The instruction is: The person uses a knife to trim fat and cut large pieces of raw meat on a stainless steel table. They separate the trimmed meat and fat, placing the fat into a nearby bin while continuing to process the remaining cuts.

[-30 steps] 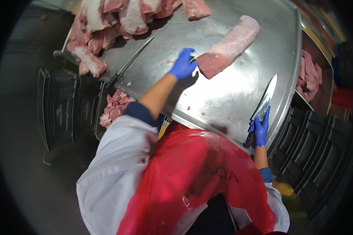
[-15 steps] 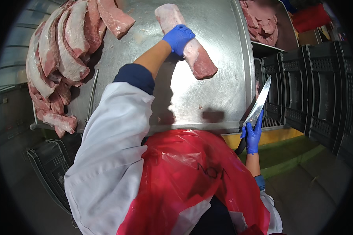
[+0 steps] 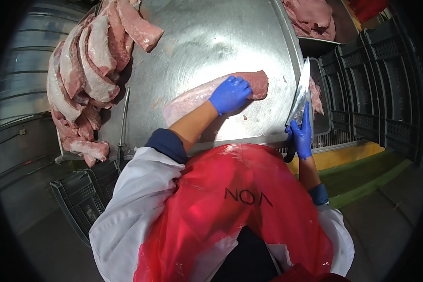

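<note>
A long cut of raw meat (image 3: 192,97) lies slantwise on the steel table (image 3: 207,37), its dark red end toward the right. My left hand (image 3: 231,95), in a blue glove, grips it from above near that red end, fingers curled over the far side. By the table's right edge my right hand (image 3: 301,136), also gloved in blue, is closed round the handle of a knife (image 3: 301,96). The blade points away from me, and one finger lies along it. Hand and knife are apart from the meat.
Several pale meat strips (image 3: 86,70) are heaped on the table's left. Near them lies a sharpening steel (image 3: 124,120). Meat fills a metal tray (image 3: 315,40) at the far right. Black crates (image 3: 366,80) line the right side; another black crate (image 3: 82,199) stands lower left.
The long cut has come nearer to me and turned, its red end now pointing right. My left hand came with it, holding close to that end. The knife stays in my right hand.
</note>
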Demonstrator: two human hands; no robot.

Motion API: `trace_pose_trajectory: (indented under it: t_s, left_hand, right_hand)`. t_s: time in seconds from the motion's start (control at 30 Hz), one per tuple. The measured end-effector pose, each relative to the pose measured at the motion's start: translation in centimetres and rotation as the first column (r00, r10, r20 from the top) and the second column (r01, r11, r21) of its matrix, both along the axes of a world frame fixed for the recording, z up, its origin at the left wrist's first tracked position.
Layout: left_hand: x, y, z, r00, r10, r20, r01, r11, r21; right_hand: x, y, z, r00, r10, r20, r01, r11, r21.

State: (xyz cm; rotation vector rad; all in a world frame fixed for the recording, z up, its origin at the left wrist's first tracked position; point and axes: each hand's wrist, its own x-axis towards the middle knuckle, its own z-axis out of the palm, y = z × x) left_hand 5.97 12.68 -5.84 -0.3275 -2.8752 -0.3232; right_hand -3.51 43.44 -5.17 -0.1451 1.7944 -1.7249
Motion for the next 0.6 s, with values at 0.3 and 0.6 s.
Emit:
trace_pose_trajectory:
  t_s: [0.3,0.6]
  left_hand:
    - [-1.9,3.3,-0.8,0.956,0.267,0.118,-0.273,0.961,0.037]
    - [-1.8,2.1,2.3,0.834,0.466,0.296,-0.551,0.655,0.517]
  right_hand:
    - [0.3,0.8,0.3,0.995,0.097,0.000,-0.097,0.994,-0.059]
    - [-2.5,-7.7,-0.2,0.724,0.423,-0.545,-0.370,0.905,0.210]
